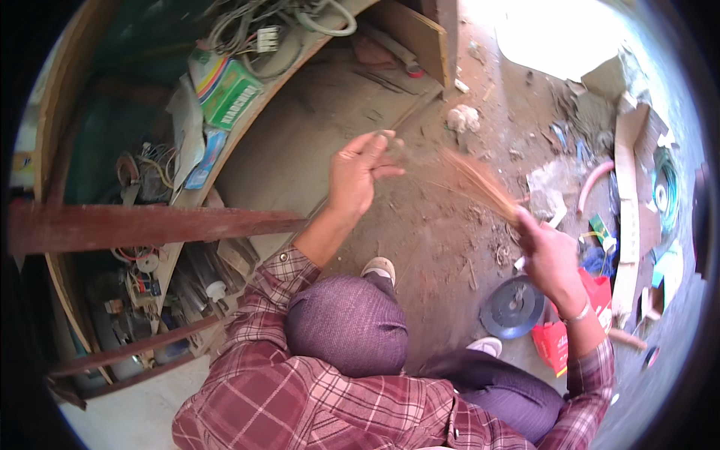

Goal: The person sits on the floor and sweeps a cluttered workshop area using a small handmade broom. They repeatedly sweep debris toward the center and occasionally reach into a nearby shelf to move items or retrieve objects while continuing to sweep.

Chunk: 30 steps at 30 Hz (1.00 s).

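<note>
My right hand grips a short bundle of brown bristles, a hand broom, which points up and left over the dirt floor. Its far end is blurred by motion. To the left, my left hand is raised with thumb and fingers pinched on a thin greyish tuft, too blurred to name exactly. A fine strand stretches between the tuft and the bristles. Loose dirt and scraps lie on the floor below both hands.
Wooden shelves on the left hold cables, a green box and small parts. A reddish wooden bar juts toward my left forearm. On the right are a dark round disc, a red bag, cardboard and a pink hose.
</note>
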### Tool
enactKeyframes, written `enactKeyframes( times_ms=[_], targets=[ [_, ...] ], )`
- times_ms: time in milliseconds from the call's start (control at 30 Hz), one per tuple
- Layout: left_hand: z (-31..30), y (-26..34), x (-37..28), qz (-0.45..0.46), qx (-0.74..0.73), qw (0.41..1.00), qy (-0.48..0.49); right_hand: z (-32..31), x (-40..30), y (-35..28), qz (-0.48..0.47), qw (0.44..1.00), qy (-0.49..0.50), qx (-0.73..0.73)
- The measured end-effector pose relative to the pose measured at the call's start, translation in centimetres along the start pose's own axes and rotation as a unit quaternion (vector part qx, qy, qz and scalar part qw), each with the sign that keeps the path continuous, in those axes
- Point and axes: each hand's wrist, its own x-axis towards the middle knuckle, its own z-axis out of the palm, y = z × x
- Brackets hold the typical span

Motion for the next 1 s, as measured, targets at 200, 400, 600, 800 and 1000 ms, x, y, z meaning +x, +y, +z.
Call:
enactKeyframes(
  times_ms=[200,400,600,800,1000],
  targets=[
    [-2.8,-0.7,0.4,0.029,0.053,0.995,0.082,-1.8,-0.1,-5.7,-0.132,0.985,0.038,0.108],
    [-8.5,5.1,4.0,0.165,0.741,0.642,0.11,1.0,-0.3,-0.4,-0.011,0.996,0.062,0.065],
    [-17.7,5.1,9.7,-0.068,0.858,0.487,0.151,0.8,-0.2,-2.4,-0.031,0.994,0.004,0.103],
    [-18.4,1.9,17.0,-0.072,0.728,0.632,0.255,2.9,-0.4,-1.6,-0.025,0.989,-0.009,0.147],
    [-17.7,1.4,18.7,-0.122,0.716,0.617,0.303,3.1,-0.7,-1.5,0.009,0.988,-0.019,0.151]
  ],
)
